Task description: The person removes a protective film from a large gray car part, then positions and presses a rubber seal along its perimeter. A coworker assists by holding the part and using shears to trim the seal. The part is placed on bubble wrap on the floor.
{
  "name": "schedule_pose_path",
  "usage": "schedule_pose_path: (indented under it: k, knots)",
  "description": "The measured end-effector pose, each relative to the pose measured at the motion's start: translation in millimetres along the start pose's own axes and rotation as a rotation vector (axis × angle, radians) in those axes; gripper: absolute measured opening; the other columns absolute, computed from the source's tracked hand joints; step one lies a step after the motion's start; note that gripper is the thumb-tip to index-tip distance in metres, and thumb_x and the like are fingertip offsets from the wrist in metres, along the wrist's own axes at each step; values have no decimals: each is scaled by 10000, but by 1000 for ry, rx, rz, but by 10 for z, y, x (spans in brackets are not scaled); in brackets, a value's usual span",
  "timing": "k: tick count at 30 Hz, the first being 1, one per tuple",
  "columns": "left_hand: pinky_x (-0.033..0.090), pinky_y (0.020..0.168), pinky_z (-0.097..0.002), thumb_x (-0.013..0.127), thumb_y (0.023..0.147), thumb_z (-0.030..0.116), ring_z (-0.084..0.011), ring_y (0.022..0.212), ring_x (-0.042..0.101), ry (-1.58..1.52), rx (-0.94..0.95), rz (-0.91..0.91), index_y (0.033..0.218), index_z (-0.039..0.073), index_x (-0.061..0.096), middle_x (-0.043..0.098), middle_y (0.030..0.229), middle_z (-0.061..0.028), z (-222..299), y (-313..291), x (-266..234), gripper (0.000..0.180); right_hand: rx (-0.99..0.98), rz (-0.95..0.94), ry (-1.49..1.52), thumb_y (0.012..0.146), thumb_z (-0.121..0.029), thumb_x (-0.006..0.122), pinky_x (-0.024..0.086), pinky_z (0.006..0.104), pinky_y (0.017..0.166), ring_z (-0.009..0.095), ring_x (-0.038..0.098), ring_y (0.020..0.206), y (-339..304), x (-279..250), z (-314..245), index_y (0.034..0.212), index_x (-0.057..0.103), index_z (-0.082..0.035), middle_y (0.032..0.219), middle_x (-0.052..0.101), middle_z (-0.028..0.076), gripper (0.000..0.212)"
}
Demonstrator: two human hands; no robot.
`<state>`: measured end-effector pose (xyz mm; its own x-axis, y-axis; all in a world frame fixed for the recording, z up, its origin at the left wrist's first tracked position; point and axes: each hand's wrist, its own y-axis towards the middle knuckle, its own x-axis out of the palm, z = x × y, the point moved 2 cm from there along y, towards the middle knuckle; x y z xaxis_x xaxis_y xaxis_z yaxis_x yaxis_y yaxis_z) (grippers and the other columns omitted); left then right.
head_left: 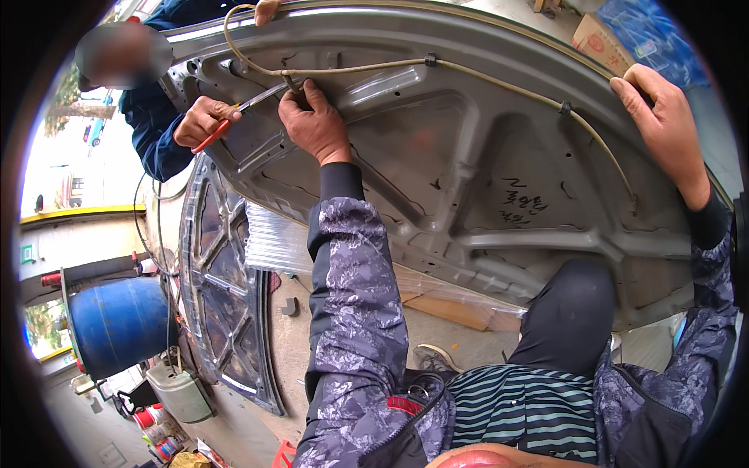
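A grey car hood (437, 168) is tilted in front of me, its ribbed underside facing me. A thin yellowish hose (499, 80) runs across it, held by small black clips (565, 108), and loops up at the far left. My left hand (320, 125) is closed, thumb and fingers pinching a short stub of the hose by its bend. My right hand (663, 129) is wrapped over the hood's upper right edge. From the left, a co-worker's hand (204, 123) points a slim metal tool with a red handle (211, 137) at my left fingertips; its exact kind is unclear.
The co-worker's other hand (266, 11) is at the hood's top edge. A second dark hood panel (226, 288) leans at the left, near a blue barrel (125, 324) and a pale jerrycan (179, 392). A cardboard box (602, 45) and blue plastic wrapping (655, 39) lie at the far right.
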<state>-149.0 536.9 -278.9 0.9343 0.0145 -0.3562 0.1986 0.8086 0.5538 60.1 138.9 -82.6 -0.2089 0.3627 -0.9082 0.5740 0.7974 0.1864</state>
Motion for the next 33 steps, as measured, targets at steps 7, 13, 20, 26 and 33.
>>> schedule_pose_path:
  k: [7, 13, 20, 26, 33]
  knots:
    - [519, 892, -380, 726, 1006, 309, -264, 957, 661, -80, 25, -12, 1112, -15, 665, 688, 1027, -129, -56, 28, -43, 347, -12, 18, -20, 1034, -193, 653, 349, 339, 613, 193, 344, 677, -6, -20, -52, 866, 510, 16, 749, 369, 94, 304]
    - [519, 909, -326, 746, 1002, 238, -189, 966, 648, -289, 16, -42, 1126, -13, 628, 681, 1017, -87, -154, 35, -71, 304, 25, -40, -77, 1052, -190, 639, 354, 286, 637, 123, 385, 712, -17, -60, -111, 915, 547, 22, 774, 405, 53, 269]
    - [512, 854, -350, 753, 988, 315, -231, 916, 617, -158, 40, -7, 1116, -10, 621, 636, 1000, -102, -172, 56, -115, 374, 49, -60, -80, 1057, -199, 634, 346, 278, 639, 108, 378, 717, -15, -84, -159, 925, 549, 20, 777, 384, 41, 269]
    - [506, 809, -328, 739, 993, 301, -198, 830, 606, -57, 75, 24, 1093, -27, 609, 649, 917, -85, -156, 98, -113, 367, 25, -60, -114, 1063, -205, 629, 342, 271, 646, 103, 371, 723, -15, -107, -180, 931, 544, 16, 786, 380, 31, 271]
    - [495, 837, -385, 738, 971, 310, -262, 876, 594, -143, 38, 24, 1067, -15, 618, 617, 963, -115, -135, 106, -109, 359, 41, -63, -110, 1070, -213, 622, 344, 269, 651, 103, 372, 730, -30, -134, -221, 938, 543, 12, 790, 378, 30, 272]
